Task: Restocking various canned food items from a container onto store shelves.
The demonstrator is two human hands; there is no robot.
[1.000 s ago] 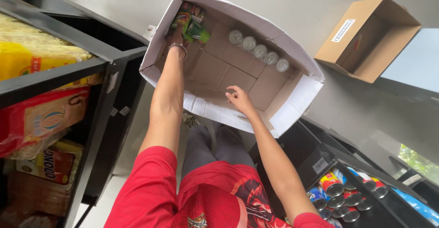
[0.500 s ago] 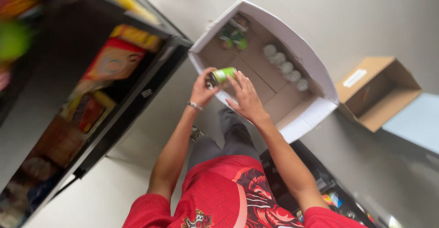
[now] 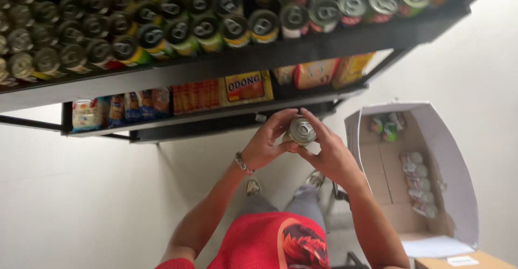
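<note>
In front of the black shelf (image 3: 226,64), the person holds one can (image 3: 301,131) with both hands. The left hand (image 3: 268,146) wraps around the can from one side, and its fingers curl over the can's top edge. The right hand (image 3: 330,153) grips the can from the other side, with the fingers pressed on its rim. The can's silver lid with a pull ring faces the camera. The can is up in the air, just under the lower edge of the shelf, and it does not rest on anything.

Many more cans (image 3: 162,26) stand in rows on the top board of the shelf. Bright packets (image 3: 245,88) sit on the board under it. A bracelet (image 3: 243,164) is on the left wrist. The person wears a red shirt (image 3: 270,244).

A white box (image 3: 458,161) lies open near the right hand. A few cans (image 3: 416,182) are lined up inside it, along its far wall.
</note>
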